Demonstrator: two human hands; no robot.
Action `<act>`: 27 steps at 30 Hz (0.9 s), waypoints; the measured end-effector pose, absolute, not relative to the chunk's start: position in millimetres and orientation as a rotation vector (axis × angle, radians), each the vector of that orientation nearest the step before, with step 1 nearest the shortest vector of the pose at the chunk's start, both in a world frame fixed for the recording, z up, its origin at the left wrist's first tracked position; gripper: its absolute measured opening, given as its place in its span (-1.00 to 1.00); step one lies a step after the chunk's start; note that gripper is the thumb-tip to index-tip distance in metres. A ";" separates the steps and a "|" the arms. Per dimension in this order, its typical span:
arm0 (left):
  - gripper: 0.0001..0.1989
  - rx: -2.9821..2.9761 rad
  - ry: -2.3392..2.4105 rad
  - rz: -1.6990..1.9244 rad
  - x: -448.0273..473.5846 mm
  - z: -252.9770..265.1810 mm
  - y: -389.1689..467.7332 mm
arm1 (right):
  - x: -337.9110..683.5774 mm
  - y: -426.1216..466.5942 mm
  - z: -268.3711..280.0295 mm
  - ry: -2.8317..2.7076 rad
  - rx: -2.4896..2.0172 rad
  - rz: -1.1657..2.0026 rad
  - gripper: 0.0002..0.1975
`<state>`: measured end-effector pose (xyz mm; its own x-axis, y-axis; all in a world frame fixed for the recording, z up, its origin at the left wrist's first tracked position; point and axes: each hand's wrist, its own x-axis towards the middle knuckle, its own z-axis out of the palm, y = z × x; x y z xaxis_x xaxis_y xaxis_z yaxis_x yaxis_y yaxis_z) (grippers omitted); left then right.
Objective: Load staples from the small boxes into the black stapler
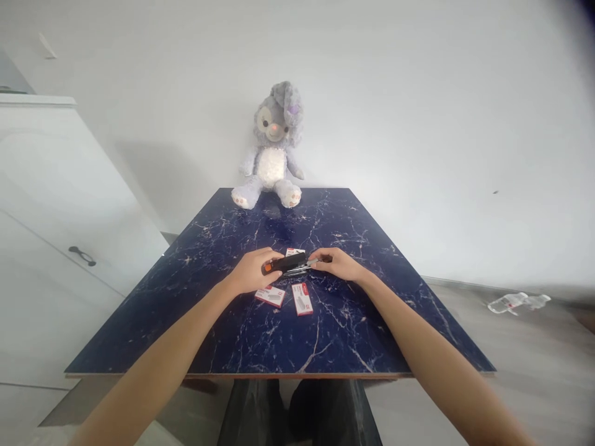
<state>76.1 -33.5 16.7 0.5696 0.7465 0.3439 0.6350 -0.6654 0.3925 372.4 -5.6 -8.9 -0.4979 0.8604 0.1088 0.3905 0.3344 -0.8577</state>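
My left hand (pixel 255 270) is wrapped round a black stapler (pixel 292 262) with an orange patch near its left end. The stapler is over the middle of the table, its silver metal base showing beneath the black top. At its right end, the fingers of my right hand (pixel 335 262) pinch a thin silver metal piece (pixel 314 262); whether this is part of the stapler or a strip of staples I cannot tell. Red and white staple boxes lie close by: one (pixel 271 297) below my left hand, one (pixel 302 300) just right of it, and another (pixel 294 251) partly hidden behind the stapler.
The table (pixel 325 347) has a dark blue marbled top. A grey plush toy (pixel 272 164) sits at its far edge against the wall. To the left stands a white cabinet (pixel 60 204). Clear plastic bottles (pixel 509 302) lie on the floor at right.
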 end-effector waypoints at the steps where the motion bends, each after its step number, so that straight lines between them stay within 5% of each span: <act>1: -0.65 2.575 1.154 0.727 76.2 17.1 -34.0 | 372.2 -5.7 -9.3 -2.040 -1.092 1.082 -0.64; 27: -0.64 2.561 1.152 0.719 76.1 20.4 -37.5 | 366.5 -12.8 -4.5 -2.160 -1.131 0.889 -0.75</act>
